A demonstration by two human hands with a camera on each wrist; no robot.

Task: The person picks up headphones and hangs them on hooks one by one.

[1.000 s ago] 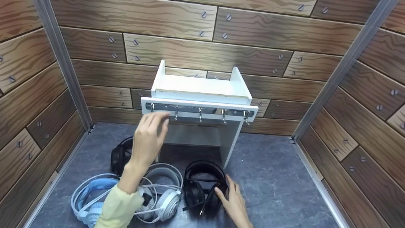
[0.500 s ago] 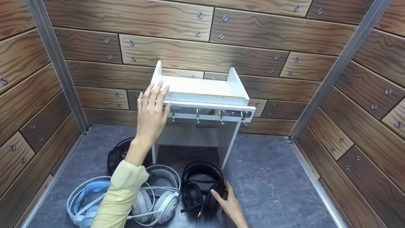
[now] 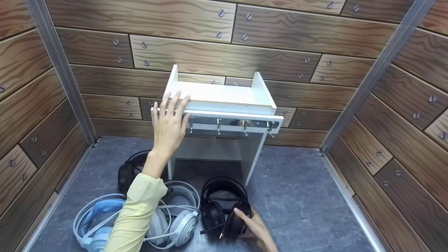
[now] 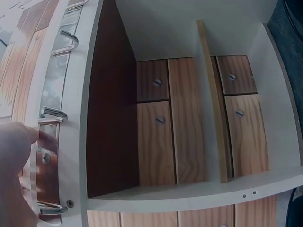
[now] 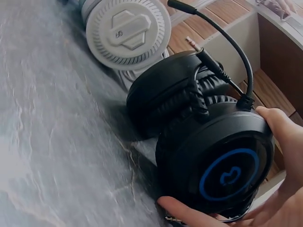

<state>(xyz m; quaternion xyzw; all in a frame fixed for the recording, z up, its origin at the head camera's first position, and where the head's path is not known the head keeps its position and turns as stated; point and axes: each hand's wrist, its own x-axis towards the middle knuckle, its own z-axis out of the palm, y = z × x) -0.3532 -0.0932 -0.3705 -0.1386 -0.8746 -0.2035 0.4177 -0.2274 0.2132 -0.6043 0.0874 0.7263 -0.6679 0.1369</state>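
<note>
My left hand (image 3: pixel 169 127) lies over the left end of a white hook rail (image 3: pixel 231 115) on a small white shelf (image 3: pixel 217 92), its fingers extended over the top edge. In the left wrist view, part of that hand touches the rail's metal strip (image 4: pixel 53 90). My right hand (image 3: pixel 258 227) grips the right ear cup of a black headset (image 3: pixel 213 213) on the floor. The right wrist view shows thumb and fingers on either side of that cup, which bears a blue ring (image 5: pixel 229 175). A mic boom (image 5: pixel 236 47) and a plug (image 5: pixel 194 45) stick out above it.
White headphones (image 3: pixel 183 227) lie left of the black headset. Blue-and-white headphones (image 3: pixel 99 238) sit farther left, partly behind my sleeve. Another black headset (image 3: pixel 126 175) is behind my left forearm. Wood-patterned walls (image 3: pixel 280 35) enclose the grey floor (image 3: pixel 297 196).
My left hand has moved up from in front of the hooks onto the rail, its fingers spreading out. My right hand has closed around the black headset's right ear cup.
</note>
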